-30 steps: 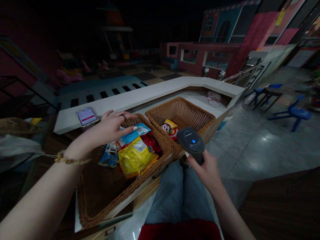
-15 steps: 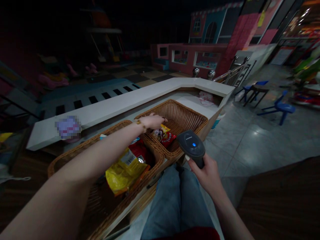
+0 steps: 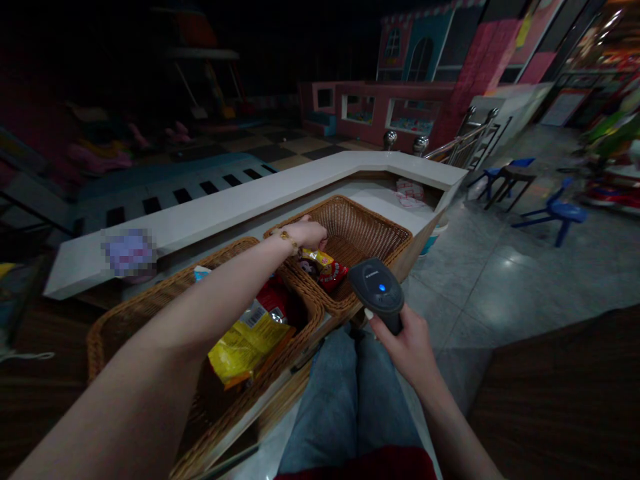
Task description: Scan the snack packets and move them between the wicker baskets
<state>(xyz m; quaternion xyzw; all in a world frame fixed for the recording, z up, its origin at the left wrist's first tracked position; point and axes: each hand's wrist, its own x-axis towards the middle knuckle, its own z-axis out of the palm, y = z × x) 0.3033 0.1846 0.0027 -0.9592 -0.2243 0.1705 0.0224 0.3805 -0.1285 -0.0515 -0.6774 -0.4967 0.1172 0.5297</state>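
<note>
My right hand [image 3: 407, 343] is wrapped round the handle of a dark barcode scanner [image 3: 377, 285] with a lit blue light, held above the near edge of the right basket. My left hand [image 3: 307, 235] reaches into the right wicker basket [image 3: 380, 230], its fingers curled downward. What the fingertips hold, if anything, is hidden. Just below that hand lies a red and yellow snack bag [image 3: 330, 272] with a cartoon figure, partly covered by my wrist. In the left wicker basket [image 3: 135, 303], under my forearm, are a yellow snack bag [image 3: 245, 350] and a dark red packet [image 3: 280, 300].
A white counter ledge [image 3: 225, 203] runs behind the baskets, with a blurred purple item [image 3: 129, 253] at its left end. Crumpled packaging [image 3: 410, 193] lies on the shelf at right. Blue chairs [image 3: 560, 210] and a dark stool [image 3: 510, 183] stand on the tiled floor.
My left hand's outstretched fingers have curled down inside the right basket. More of the red and yellow bag shows. The scanner stays in my right hand; the view has shifted slightly.
</note>
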